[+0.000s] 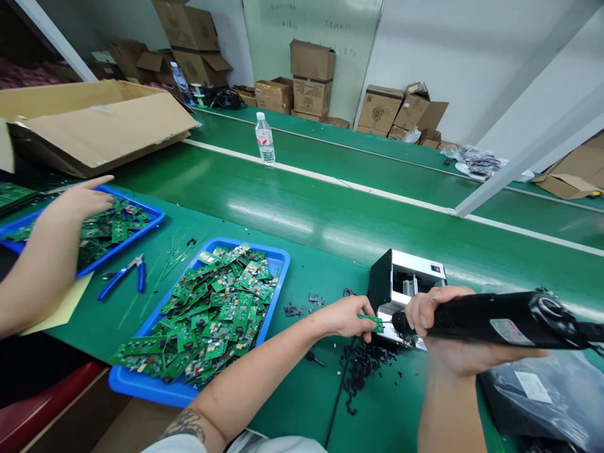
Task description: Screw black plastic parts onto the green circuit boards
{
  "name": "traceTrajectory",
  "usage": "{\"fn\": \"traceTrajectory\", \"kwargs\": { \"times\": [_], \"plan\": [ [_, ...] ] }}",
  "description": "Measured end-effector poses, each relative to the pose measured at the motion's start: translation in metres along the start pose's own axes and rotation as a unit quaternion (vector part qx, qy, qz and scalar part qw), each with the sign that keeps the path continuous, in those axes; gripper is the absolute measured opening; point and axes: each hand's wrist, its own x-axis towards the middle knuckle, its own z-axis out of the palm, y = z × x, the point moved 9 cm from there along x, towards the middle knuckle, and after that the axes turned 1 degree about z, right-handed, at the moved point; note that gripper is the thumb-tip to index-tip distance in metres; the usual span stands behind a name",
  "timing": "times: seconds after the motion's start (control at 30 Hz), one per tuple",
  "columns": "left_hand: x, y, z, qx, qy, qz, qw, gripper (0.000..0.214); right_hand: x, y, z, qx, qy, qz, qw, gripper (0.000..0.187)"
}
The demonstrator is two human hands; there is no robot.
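Note:
My left hand [346, 316] pinches a small green circuit board [374, 322] in front of a black-and-silver box-shaped device [404, 283]. My right hand [441, 327] is wrapped round a black electric screwdriver [500, 319], whose tip points left at the board. A blue tray [278, 259] heaped with several green circuit boards [212, 314] lies just left of my left arm. Small black parts [363, 368] are scattered on the green table below my hands.
A co-worker's hand [80, 200] reaches into a second blue tray [155, 217] of boards at the left. Blue-handled cutters [123, 274] lie between the trays. An open cardboard box [94, 123], a water bottle [265, 138] and stacked cartons [311, 78] stand farther back. A dark plastic bag [542, 396] lies at the right.

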Motion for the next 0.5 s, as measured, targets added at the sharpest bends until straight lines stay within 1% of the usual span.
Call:
{"fn": "traceTrajectory", "kwargs": {
  "times": [0.2, 0.33, 0.5],
  "plan": [
    [0.000, 0.000, -0.001, 0.009, 0.007, -0.001, 1.000, 0.026, -0.003, 0.006, -0.003, 0.005, 0.003, 0.005, 1.000, 0.081],
    [-0.001, 0.001, -0.001, 0.009, 0.008, -0.002, 1.000, 0.023, -0.003, 0.008, -0.010, 0.000, 0.030, 0.010, 0.999, 0.086],
    [-0.003, 0.002, -0.002, 0.026, 0.009, -0.006, 1.000, 0.025, 0.002, 0.010, -0.004, -0.006, 0.015, 0.027, 1.000, 0.080]
  ]
}}
